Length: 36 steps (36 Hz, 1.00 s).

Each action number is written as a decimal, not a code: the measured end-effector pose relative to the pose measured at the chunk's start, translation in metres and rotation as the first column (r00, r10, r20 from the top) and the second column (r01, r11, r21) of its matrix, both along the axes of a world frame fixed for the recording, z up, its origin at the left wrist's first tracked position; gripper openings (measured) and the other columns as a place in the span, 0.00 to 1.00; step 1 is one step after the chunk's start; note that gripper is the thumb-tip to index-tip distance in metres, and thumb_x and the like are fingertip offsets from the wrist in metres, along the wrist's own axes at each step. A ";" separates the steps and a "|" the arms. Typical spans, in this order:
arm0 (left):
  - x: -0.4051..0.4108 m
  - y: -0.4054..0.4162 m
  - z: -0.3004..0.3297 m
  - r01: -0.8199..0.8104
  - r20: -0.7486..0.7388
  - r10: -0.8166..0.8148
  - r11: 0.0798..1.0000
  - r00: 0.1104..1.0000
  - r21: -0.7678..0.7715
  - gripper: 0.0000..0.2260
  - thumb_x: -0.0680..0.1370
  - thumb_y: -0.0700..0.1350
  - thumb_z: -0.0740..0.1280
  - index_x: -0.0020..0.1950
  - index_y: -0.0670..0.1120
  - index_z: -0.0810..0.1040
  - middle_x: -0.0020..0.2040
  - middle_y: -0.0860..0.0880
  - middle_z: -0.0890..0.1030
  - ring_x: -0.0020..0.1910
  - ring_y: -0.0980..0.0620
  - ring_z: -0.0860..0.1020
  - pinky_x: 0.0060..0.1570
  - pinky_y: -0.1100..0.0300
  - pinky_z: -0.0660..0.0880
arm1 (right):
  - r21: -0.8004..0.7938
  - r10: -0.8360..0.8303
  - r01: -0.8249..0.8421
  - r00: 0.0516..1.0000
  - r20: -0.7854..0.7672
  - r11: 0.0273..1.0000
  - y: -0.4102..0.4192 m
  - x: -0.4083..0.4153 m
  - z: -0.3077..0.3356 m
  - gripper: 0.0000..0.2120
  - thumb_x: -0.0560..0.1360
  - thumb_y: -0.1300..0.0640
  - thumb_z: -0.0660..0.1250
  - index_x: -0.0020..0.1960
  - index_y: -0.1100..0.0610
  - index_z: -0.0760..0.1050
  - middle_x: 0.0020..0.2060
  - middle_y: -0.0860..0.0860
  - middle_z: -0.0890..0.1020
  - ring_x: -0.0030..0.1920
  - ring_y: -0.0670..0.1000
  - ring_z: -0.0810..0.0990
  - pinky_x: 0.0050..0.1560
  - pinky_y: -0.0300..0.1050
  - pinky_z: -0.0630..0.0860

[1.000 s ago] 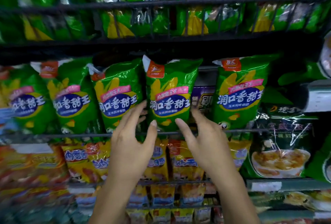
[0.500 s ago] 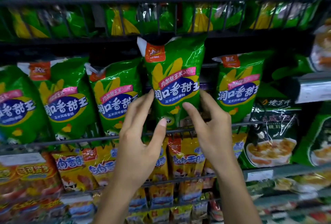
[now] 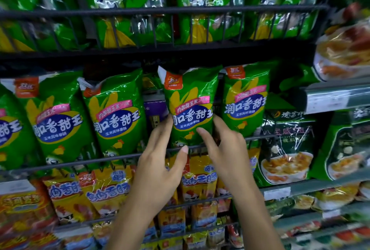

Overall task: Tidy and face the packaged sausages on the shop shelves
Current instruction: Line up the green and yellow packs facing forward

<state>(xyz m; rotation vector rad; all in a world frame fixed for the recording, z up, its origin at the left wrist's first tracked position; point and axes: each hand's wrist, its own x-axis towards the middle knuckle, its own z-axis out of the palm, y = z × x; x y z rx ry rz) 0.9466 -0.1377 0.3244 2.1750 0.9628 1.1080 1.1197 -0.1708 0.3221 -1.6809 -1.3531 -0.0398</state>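
- The glossy green plastic sausage packet (image 3: 191, 107) with the blue oval label is seen at the centre of the frame, standing upright on the middle shelf behind the black wire front rail (image 3: 112, 158).
- Half a second earlier the same packet was raised clear above its row; it is now lowered, with its orange-cornered top level with the neighbouring green packets.
- The packet is flanked by a matching green packet at the right (image 3: 245, 99), just beside it, and by another matching packet at the left (image 3: 116, 113), from which it is separated by a gap where a purple item (image 3: 155, 113) is visible.
- The left hand (image 3: 160, 169) is placed against the packet's left edge with fingers nearly straight and thumb extended to the rail; no curl round the packet is seen.
- The right hand (image 3: 224, 149) is curled round the packet's lower right edge, thumb on the front face.
- The label is turned outward and is readable.
- The reseating of this packet is judged nearly complete; a shift toward the gap may remain.
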 end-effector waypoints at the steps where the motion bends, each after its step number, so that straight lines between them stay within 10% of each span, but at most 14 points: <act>1: 0.001 -0.001 0.001 -0.001 0.021 0.001 1.000 1.000 0.001 0.30 0.82 0.57 0.63 0.81 0.68 0.52 0.76 0.76 0.54 0.76 0.69 0.59 0.71 0.70 0.58 | 0.013 -0.004 0.004 1.000 -0.011 1.000 0.000 -0.002 0.001 0.23 0.82 0.41 0.62 0.71 0.53 0.73 0.31 0.47 0.78 0.28 0.48 0.74 0.29 0.46 0.69; 8: 0.000 0.002 0.010 0.003 0.061 -0.004 1.000 0.998 0.015 0.28 0.82 0.60 0.62 0.81 0.64 0.56 0.77 0.71 0.59 0.77 0.63 0.62 0.76 0.54 0.65 | 0.074 0.043 -0.035 0.993 -0.112 0.997 0.003 -0.003 0.001 0.22 0.82 0.41 0.63 0.71 0.51 0.74 0.35 0.44 0.80 0.32 0.47 0.77 0.33 0.53 0.76; 12: 0.001 0.001 0.007 0.018 0.055 -0.019 1.000 0.998 0.007 0.29 0.80 0.61 0.62 0.78 0.71 0.53 0.74 0.76 0.57 0.77 0.61 0.64 0.68 0.70 0.69 | 0.053 0.029 -0.025 0.996 -0.090 0.998 0.003 0.001 -0.002 0.26 0.81 0.38 0.61 0.75 0.51 0.71 0.36 0.46 0.82 0.30 0.47 0.78 0.33 0.52 0.76; 17: -0.002 -0.001 0.007 0.009 0.080 -0.009 1.000 0.997 -0.001 0.26 0.82 0.61 0.64 0.74 0.77 0.53 0.73 0.79 0.56 0.77 0.61 0.64 0.75 0.47 0.68 | 0.077 0.038 -0.033 0.997 -0.066 0.997 0.002 -0.001 0.000 0.26 0.81 0.39 0.61 0.75 0.50 0.71 0.44 0.46 0.85 0.30 0.46 0.77 0.34 0.51 0.77; 25: 0.002 -0.004 0.005 -0.022 -0.063 0.023 1.000 0.998 0.011 0.32 0.79 0.65 0.57 0.80 0.70 0.46 0.76 0.75 0.50 0.72 0.73 0.60 0.64 0.76 0.59 | 0.065 0.066 -0.061 0.995 -0.080 0.996 -0.002 -0.001 0.002 0.23 0.82 0.42 0.63 0.73 0.51 0.73 0.49 0.42 0.84 0.43 0.42 0.82 0.41 0.47 0.80; 30: -0.021 -0.005 0.007 -0.093 0.013 0.093 0.995 0.996 0.032 0.23 0.82 0.55 0.63 0.77 0.65 0.66 0.73 0.77 0.62 0.73 0.75 0.60 0.66 0.80 0.56 | 0.339 -0.002 0.064 0.984 -0.181 0.939 -0.016 -0.016 0.000 0.23 0.79 0.53 0.71 0.73 0.54 0.75 0.64 0.46 0.82 0.65 0.45 0.80 0.63 0.49 0.79; 36: -0.070 -0.001 0.006 -0.308 0.288 0.274 0.948 0.917 0.080 0.16 0.84 0.49 0.65 0.72 0.53 0.77 0.69 0.61 0.76 0.70 0.56 0.75 0.69 0.49 0.74 | 0.581 0.089 -0.008 0.990 -0.112 0.814 -0.023 -0.052 0.004 0.15 0.78 0.66 0.71 0.65 0.62 0.78 0.57 0.51 0.84 0.59 0.49 0.83 0.60 0.47 0.80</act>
